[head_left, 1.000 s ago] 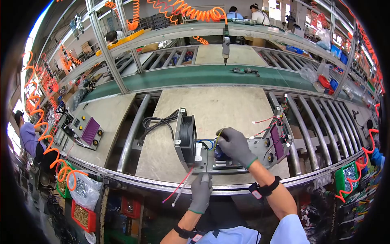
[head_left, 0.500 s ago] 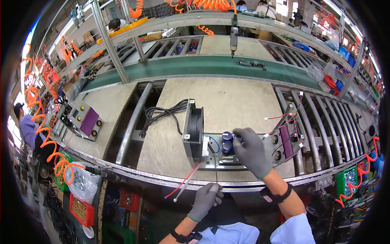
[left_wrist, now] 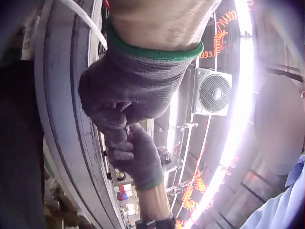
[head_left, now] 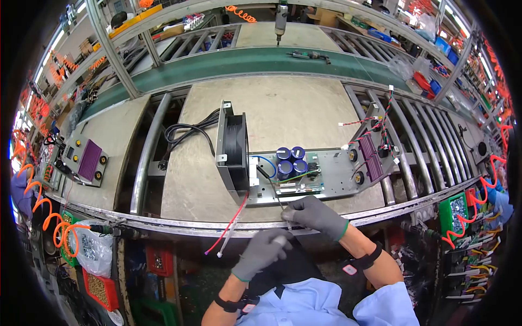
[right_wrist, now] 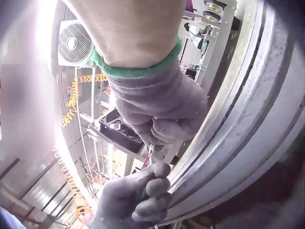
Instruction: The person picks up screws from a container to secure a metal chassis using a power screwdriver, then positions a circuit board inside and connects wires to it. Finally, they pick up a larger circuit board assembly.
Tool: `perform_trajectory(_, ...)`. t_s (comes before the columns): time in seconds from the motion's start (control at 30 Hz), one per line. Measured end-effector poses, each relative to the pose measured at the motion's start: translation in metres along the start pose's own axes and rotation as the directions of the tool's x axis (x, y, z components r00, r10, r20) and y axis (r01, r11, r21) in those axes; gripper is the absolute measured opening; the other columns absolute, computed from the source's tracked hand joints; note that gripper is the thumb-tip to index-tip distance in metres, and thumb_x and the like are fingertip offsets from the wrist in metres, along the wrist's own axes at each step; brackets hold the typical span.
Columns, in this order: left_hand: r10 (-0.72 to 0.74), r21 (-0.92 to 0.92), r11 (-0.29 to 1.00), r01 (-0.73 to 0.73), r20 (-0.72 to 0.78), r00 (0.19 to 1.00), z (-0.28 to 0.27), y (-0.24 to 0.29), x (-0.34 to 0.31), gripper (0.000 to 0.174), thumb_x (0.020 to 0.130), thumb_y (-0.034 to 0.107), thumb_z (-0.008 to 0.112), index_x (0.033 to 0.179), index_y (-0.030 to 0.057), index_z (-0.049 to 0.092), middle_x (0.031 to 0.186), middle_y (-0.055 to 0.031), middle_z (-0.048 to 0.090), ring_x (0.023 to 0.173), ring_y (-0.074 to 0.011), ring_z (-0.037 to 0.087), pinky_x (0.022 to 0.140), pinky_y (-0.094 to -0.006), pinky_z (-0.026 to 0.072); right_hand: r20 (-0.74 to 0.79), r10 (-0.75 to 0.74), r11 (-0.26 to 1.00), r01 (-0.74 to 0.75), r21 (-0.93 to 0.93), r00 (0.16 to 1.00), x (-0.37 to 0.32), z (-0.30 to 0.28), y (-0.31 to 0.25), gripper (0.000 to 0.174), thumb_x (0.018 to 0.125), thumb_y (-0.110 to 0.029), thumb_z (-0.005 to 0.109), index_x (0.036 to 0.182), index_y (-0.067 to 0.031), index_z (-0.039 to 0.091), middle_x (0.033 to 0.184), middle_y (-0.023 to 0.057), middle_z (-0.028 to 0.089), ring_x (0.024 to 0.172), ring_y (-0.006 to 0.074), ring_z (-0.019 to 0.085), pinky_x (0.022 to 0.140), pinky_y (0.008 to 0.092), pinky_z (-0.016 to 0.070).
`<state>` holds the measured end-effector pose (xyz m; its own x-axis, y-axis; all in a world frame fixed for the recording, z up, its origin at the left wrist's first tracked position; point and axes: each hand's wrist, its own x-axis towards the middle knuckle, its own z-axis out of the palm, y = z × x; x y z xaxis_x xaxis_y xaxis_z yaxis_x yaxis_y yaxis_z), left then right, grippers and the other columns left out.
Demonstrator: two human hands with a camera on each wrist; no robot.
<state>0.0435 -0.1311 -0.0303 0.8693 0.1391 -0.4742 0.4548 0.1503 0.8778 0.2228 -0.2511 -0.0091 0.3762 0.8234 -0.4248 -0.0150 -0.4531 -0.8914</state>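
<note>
My gloved right hand (head_left: 310,213) pinches a dark wire (head_left: 276,194) just over the front edge of the workbench. That wire runs down from an open metal chassis (head_left: 331,163), near its upright black fan (head_left: 235,138). Below and left of it, my gloved left hand (head_left: 261,251) has curled fingers; I cannot tell whether they hold anything. In the right wrist view a small pale piece (right_wrist: 151,153) shows between the hands. Purple-topped capacitors (head_left: 284,169) stand on a green circuit board (head_left: 310,185). A red wire (head_left: 228,225) and a white wire (head_left: 232,231) hang over the edge.
A coiled black cable (head_left: 187,130) lies behind the fan. Purple finned parts (head_left: 371,163) and loose connectors stand at the chassis's right end. Metal rollers (head_left: 418,152) flank the board (head_left: 272,103). Another unit (head_left: 81,160) sits at left. A screwdriver (head_left: 280,24) hangs above the green belt.
My right hand has come down from the capacitors to the dark wire at the front edge. The left hand, earlier at that wire's lower end, sits left of it. The head view has shifted.
</note>
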Motion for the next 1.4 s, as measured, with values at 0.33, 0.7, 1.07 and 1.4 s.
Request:
perform_trajectory(0.33, 0.201, -0.046, 0.967, -0.252, -0.470, 0.859, -0.005, 0.022, 0.068, 0.026, 0.097, 0.021, 0.070, 0.103, -0.0041, 0.071, 0.075, -0.0048, 0.068, 0.055, -0.0086, 0.059, 0.052, -0.0262, 0.0465, 0.089, 0.071, 0.991, -0.081, 0.109, 0.993, -0.017, -0.001, 0.007, 0.030, 0.097, -0.033, 0.071, 0.086, -0.0048, 0.074, 0.067, -0.0043, 0.059, 0.057, 0.0032, 0.047, 0.051, 0.0216, 0.0353)
perform_trajectory(0.7, 0.347, 0.063, 0.924, -0.377, -0.550, 0.759, 0.009, 0.020, 0.077, 0.020, 0.095, 0.018, 0.071, 0.095, -0.0023, 0.069, 0.065, -0.0036, 0.065, 0.054, -0.0095, 0.058, 0.053, -0.0282, 0.0465, -0.181, -0.531, 0.263, -0.043, -0.964, 0.828, -0.030, 0.011, -0.006, 0.006, 0.085, -0.013, 0.067, 0.085, -0.0067, 0.069, 0.079, 0.0106, 0.065, 0.072, 0.0283, 0.067, 0.063, 0.0391, 0.0550)
perform_trajectory(1.07, 0.831, 0.765, 0.542, -0.347, -0.427, 0.356, 0.014, 0.023, 0.083, 0.019, 0.093, 0.013, 0.065, 0.110, 0.0061, 0.070, 0.104, -0.0160, 0.066, 0.087, -0.0335, 0.070, 0.072, -0.0440, 0.0556, -0.193, -0.696, 0.589, 0.397, -0.704, 0.691, 0.006, -0.048, 0.000, 0.013, 0.089, -0.004, 0.068, 0.101, -0.0048, 0.072, 0.092, 0.0127, 0.072, 0.086, 0.0309, 0.072, 0.074, 0.0398, 0.0579)
perform_trajectory(1.4, 0.854, 0.812, 0.481, -0.329, -0.351, 0.384, 0.005, 0.017, 0.087, 0.024, 0.093, 0.010, 0.062, 0.116, 0.0073, 0.070, 0.109, -0.0117, 0.069, 0.087, -0.0301, 0.072, 0.071, -0.0406, 0.0579, -0.117, -0.597, 0.709, 0.454, -0.539, 0.794, 0.021, -0.064, 0.016, 0.017, 0.090, -0.001, 0.071, 0.106, -0.0020, 0.074, 0.094, 0.0163, 0.074, 0.087, 0.0271, 0.074, 0.079, 0.0351, 0.0581)
